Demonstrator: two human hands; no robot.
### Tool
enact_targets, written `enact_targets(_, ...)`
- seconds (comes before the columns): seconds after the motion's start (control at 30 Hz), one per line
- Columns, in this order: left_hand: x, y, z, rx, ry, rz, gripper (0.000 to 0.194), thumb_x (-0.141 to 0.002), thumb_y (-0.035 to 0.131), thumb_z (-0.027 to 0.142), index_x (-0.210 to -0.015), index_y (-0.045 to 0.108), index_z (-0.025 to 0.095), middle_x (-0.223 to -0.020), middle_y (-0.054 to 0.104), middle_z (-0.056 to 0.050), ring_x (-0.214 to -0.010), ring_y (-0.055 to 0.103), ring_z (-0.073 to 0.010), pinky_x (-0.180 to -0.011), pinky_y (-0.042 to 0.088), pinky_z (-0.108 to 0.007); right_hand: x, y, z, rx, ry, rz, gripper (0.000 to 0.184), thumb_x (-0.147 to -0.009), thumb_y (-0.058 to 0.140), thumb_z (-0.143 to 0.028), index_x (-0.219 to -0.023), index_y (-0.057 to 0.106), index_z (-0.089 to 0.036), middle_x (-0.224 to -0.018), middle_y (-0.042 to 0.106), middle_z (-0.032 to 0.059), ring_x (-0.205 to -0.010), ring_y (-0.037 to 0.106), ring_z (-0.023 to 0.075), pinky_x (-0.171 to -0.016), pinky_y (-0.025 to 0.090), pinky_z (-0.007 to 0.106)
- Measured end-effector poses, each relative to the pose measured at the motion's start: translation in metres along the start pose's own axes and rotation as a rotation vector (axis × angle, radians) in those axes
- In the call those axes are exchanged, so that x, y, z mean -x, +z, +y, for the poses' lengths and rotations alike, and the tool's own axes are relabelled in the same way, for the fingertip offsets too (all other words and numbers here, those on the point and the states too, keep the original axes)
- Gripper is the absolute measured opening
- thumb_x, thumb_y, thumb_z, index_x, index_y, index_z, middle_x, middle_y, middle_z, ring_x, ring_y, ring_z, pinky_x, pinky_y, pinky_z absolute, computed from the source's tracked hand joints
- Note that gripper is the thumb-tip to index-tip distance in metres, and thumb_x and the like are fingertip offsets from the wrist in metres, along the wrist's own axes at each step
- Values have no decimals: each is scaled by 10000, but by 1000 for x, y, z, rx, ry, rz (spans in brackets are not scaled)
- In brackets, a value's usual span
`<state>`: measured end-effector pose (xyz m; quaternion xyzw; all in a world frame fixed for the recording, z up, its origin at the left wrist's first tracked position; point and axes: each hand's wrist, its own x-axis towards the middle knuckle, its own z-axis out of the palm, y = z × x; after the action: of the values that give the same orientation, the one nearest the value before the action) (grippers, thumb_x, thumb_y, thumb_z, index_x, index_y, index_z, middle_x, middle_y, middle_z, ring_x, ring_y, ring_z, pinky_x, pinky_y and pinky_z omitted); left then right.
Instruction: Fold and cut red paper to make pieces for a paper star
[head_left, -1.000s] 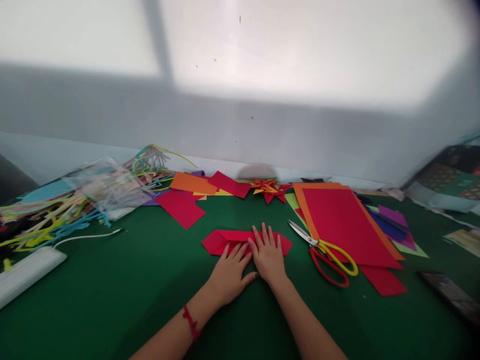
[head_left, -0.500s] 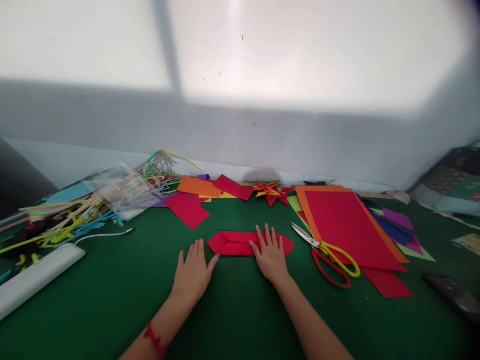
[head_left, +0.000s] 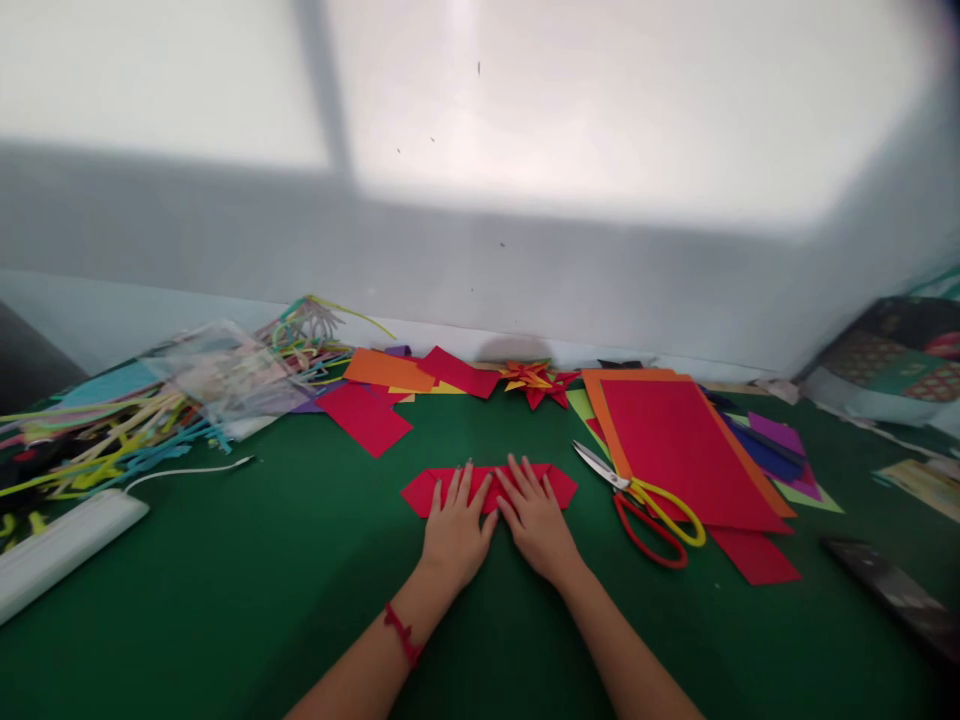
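A folded red paper strip [head_left: 420,492] with pointed ends lies flat on the green tabletop [head_left: 225,600] in front of me. My left hand [head_left: 456,530] rests on its middle-left part, fingers spread and pointing away. Close beside it, my right hand [head_left: 534,522] lies on the right half of the strip, also with fingers spread. Both palms hide much of the strip's near edge. To the right are scissors [head_left: 637,500] with one yellow and one red handle, their blades partly apart, overlapping the red sheets.
Behind the strip sit folded paper stars [head_left: 534,380] and loose orange and red paper pieces [head_left: 367,418]. Stacked red sheets [head_left: 675,450] lie at right, with a dark phone [head_left: 892,590] beyond. Pipe cleaners [head_left: 142,440] and a white glue gun or similar long device [head_left: 67,550] occupy the left.
My left hand has moved right, from the table beside the strip onto its middle. The right hand stays on the strip. The view has shifted slightly.
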<state>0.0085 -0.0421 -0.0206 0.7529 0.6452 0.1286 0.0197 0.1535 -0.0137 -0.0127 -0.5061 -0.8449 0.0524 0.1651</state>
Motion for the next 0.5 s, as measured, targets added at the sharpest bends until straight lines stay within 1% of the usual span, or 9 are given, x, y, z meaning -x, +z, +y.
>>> enact_targets(0.1, 2, -2, -1, 9, 27, -8, 484, -852, 256, 423, -1310, 257, 265, -1399, 208, -81, -1271, 166, -262, -1000, 121, -486, 1, 0, -1, 27, -21, -68, 446, -888, 220, -387, -1318, 233, -269, -1400, 201, 10, -1284, 132, 186, -1016, 139, 443)
enact_targets(0.2, -1, -5, -4, 27, 46, -23, 434, -870, 238, 371, -1290, 294, 279, -1392, 229, -73, -1266, 179, -259, -992, 131, -498, 0, 0, -1, 28, -17, -98, 484, -879, 199, -446, -1325, 215, -260, -1403, 184, 14, -1285, 120, 196, -1017, 131, 452)
enact_targets(0.27, -6, -8, -11, 48, 48, -45, 407, -881, 217, 321, -1269, 332, 274, -1367, 290, -64, -1250, 224, -249, -991, 139, -496, 0, -2, 0, 18, -23, -117, 510, -868, 197, -477, -1330, 199, -260, -1404, 180, 14, -1287, 110, 202, -1018, 128, 458)
enact_targets(0.33, -11, -13, -19, 84, 71, -65, 399, -883, 223, 272, -1265, 338, 251, -1313, 377, -63, -1210, 304, -223, -1000, 150, -462, 2, -5, 2, 1, -29, -134, 513, -865, 201, -485, -1331, 190, -269, -1405, 179, 10, -1287, 107, 200, -1019, 134, 458)
enact_targets(0.37, -14, -15, -24, 114, 83, -57, 401, -879, 243, 257, -1270, 325, 233, -1292, 400, -65, -1190, 330, -206, -1003, 173, -429, 3, -6, 3, -9, -33, -142, 506, -866, 207, -481, -1329, 190, -278, -1405, 183, 6, -1287, 109, 197, -1018, 140, 456)
enact_targets(0.43, -16, -21, -30, 171, 59, -40, 417, -851, 339, 280, -1261, 336, 206, -1216, 456, -78, -1116, 407, -204, -963, 262, -375, 6, -9, 5, -31, -52, -149, 487, -865, 241, -463, -1322, 205, -299, -1404, 192, -3, -1286, 114, 194, -1016, 157, 453)
enact_targets(0.5, -15, -27, -33, 214, 23, -64, 421, -805, 435, 313, -1208, 408, 196, -1110, 505, -79, -1027, 467, -212, -887, 342, -339, 9, -11, 6, -51, -61, -112, 475, -852, 318, -437, -1306, 253, -312, -1410, 175, -1, -1286, 112, 207, -1009, 184, 456)
